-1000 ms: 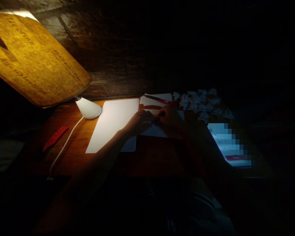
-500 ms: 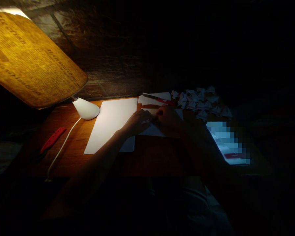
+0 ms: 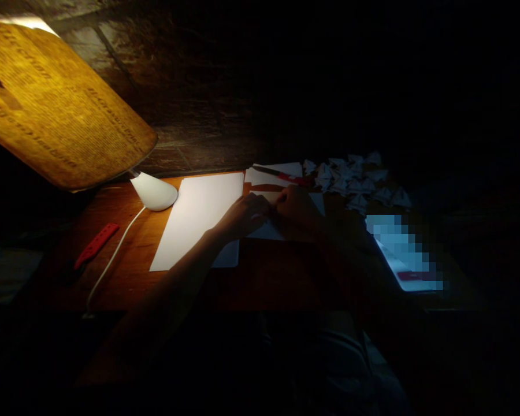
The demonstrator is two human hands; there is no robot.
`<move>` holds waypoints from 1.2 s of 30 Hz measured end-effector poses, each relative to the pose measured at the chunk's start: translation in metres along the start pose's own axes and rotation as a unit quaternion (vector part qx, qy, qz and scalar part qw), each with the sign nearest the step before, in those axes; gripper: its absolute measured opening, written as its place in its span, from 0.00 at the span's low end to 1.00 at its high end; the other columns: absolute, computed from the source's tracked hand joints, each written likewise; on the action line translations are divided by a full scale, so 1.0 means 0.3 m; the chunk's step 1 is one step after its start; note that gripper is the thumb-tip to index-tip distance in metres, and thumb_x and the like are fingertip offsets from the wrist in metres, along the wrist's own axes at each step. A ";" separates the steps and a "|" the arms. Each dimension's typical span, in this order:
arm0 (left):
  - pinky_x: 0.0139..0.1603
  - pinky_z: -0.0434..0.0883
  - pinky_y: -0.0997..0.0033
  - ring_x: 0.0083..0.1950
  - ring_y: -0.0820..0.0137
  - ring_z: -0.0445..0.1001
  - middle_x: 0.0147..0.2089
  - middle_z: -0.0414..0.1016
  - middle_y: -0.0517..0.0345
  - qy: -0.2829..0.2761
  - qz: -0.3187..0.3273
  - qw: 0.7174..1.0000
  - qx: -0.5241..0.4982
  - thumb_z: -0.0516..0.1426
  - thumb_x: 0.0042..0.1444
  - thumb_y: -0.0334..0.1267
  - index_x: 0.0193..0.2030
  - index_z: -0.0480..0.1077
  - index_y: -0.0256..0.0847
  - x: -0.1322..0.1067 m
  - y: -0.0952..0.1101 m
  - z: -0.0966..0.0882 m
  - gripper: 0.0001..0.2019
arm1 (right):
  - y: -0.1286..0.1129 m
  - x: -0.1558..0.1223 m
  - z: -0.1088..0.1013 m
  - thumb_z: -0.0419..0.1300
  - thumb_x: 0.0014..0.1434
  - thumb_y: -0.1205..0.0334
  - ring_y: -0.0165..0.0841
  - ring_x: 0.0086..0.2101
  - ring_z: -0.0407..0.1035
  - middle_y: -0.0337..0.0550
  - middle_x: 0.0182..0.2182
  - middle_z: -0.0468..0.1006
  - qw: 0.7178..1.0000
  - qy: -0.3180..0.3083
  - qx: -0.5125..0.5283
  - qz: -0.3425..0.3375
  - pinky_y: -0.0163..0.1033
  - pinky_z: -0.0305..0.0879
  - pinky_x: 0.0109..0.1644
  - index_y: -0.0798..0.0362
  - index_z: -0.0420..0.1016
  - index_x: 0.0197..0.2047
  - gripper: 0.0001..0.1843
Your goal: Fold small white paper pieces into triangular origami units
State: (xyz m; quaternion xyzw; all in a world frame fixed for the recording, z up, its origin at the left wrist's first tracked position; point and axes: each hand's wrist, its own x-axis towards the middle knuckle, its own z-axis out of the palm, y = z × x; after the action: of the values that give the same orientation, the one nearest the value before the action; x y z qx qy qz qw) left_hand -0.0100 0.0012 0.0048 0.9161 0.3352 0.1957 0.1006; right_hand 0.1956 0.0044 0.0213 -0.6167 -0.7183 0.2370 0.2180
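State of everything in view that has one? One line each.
Left bare hand: curled, grip unclear
Right bare hand: curled, grip unclear
Dim white paper sheet: flat, partly covered by hands
White rectangular paper stack: flat, unfolded
Small white paper pieces: folded, clustered
Yellow printed lampshade: lit, tilted
Blue-white rectangular screen: on, content pixelated
Red slotted tool: lying down

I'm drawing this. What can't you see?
In the head view:
Whether the left hand or right hand holds anything: hidden by hands and shadow.
Lampshade: left side cut off by the picture's edge.
Lit screen: display mostly hidden by blocky blur.
Paper shapes: too dim to count.
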 end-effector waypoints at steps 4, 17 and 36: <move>0.54 0.76 0.55 0.51 0.58 0.77 0.49 0.82 0.51 0.006 0.003 1.000 0.011 0.60 0.64 0.34 0.46 0.78 0.43 0.001 -0.005 0.010 0.07 | 0.000 0.003 -0.011 0.66 0.56 0.73 0.42 0.36 0.81 0.54 0.33 0.87 1.000 -0.010 0.010 0.005 0.40 0.69 0.38 0.56 0.86 0.31 0.07; 0.60 0.76 0.52 0.58 0.57 0.76 0.54 0.81 0.53 -0.018 0.003 1.000 0.001 0.61 0.66 0.35 0.45 0.84 0.47 -0.003 -0.020 -0.004 0.08 | 0.019 0.020 -0.028 0.66 0.54 0.74 0.39 0.35 0.79 0.52 0.34 0.88 0.999 -0.018 0.041 0.002 0.39 0.69 0.39 0.55 0.86 0.31 0.08; 0.63 0.73 0.50 0.60 0.58 0.75 0.54 0.81 0.52 -0.031 -0.008 0.999 -0.003 0.60 0.69 0.36 0.51 0.84 0.48 -0.006 -0.019 0.000 0.11 | 0.029 -0.014 -0.009 0.64 0.67 0.65 0.37 0.41 0.74 0.50 0.45 0.85 0.998 0.012 -0.055 -0.030 0.40 0.58 0.39 0.54 0.83 0.41 0.06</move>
State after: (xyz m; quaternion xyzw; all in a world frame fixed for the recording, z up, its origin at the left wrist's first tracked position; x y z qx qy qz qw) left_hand -0.0145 0.0044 0.0025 0.9187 0.3384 0.1676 0.1156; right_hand 0.2047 0.0017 0.0180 -0.6089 -0.7456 0.1833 0.1995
